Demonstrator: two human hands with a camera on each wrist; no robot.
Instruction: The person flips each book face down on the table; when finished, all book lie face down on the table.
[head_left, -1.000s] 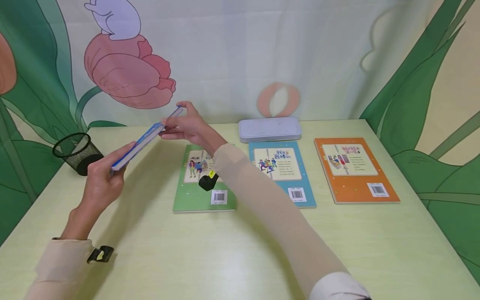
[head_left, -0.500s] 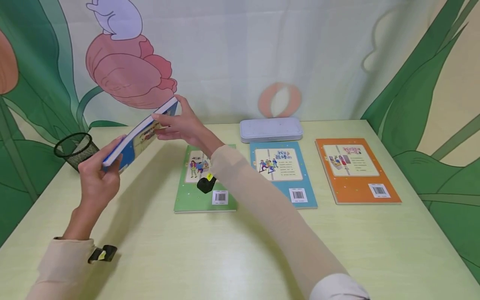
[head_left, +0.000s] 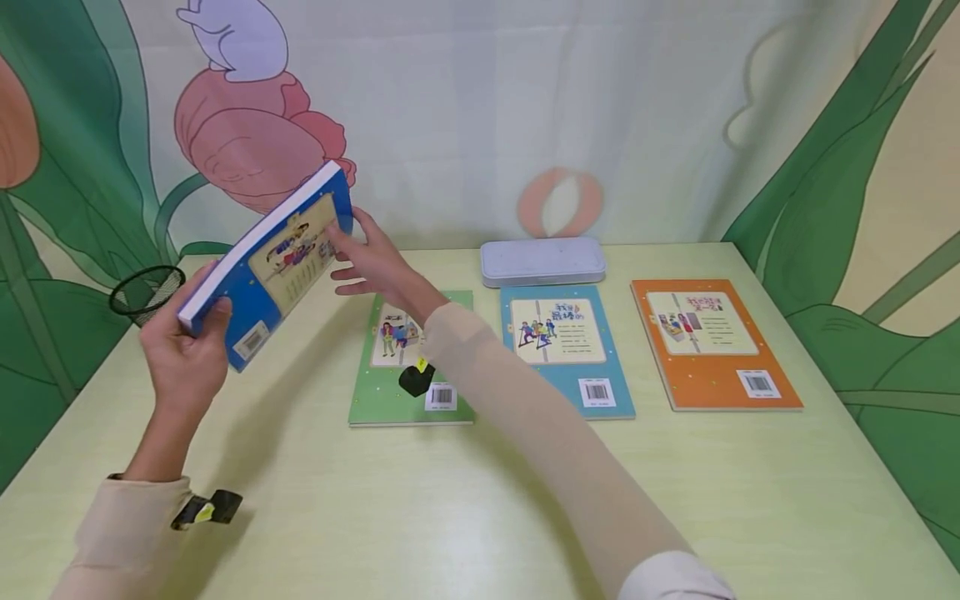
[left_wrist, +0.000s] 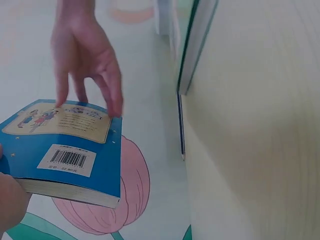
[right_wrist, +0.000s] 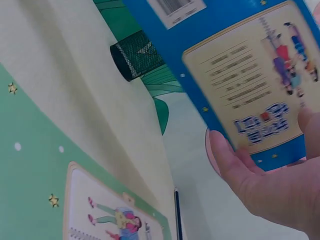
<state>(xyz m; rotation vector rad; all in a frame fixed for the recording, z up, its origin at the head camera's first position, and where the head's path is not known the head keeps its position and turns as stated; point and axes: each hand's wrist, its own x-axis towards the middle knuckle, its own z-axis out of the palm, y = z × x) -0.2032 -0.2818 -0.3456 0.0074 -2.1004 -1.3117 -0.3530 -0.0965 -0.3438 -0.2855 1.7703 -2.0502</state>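
A blue book [head_left: 273, 258] is held tilted above the left part of the table, its back cover with barcode facing me. My left hand [head_left: 187, 350] grips its lower left corner, thumb on the cover and fingers behind. At the book's far right end is my right hand [head_left: 378, 262], its fingers spread and lightly bent, the tips right at the cover. From the left wrist view, the right hand [left_wrist: 87, 55] reaches down to the far end of the book [left_wrist: 67, 145]. In the right wrist view, my right fingers [right_wrist: 222, 152] overlap the book's edge.
Green [head_left: 405, 408], light blue [head_left: 615, 392] and orange [head_left: 705, 383] books lie in a row on the table [head_left: 450, 517]. Behind them is a pale pencil case [head_left: 542, 261]. A black mesh pen holder [head_left: 146, 292] stands at left, partly hidden. A dark pencil [right_wrist: 177, 212] lies near the back edge.
The blue book has turned from edge-on to showing its back cover, and its far end has risen. My right hand has loosened from its grip on that end.
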